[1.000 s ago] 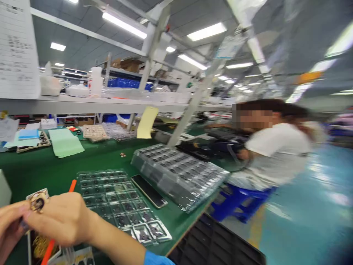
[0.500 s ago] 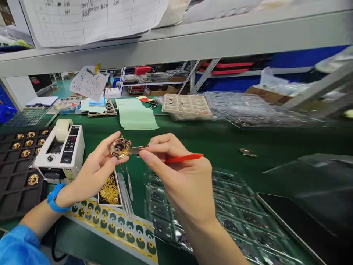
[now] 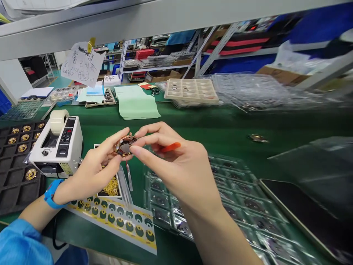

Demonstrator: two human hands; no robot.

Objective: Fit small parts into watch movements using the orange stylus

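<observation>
Head camera looks down at my two hands over the green desk [image 3: 215, 129]. My left hand [image 3: 95, 171] pinches a small round gold part [image 3: 124, 144] by its edge, with thumb below and fingers on top. The part is up in the air, above the desk, and tilted so its flat face looks toward me. A thin red wire hangs down from it. My right hand [image 3: 179, 171] pinches the other side of the part and also holds an orange stick [image 3: 171, 147]. The stick lies almost flat and points away to the right. A white tape machine [image 3: 56, 147] sits on my left. Clear trays [image 3: 220, 198] lie under my right hand.
</observation>
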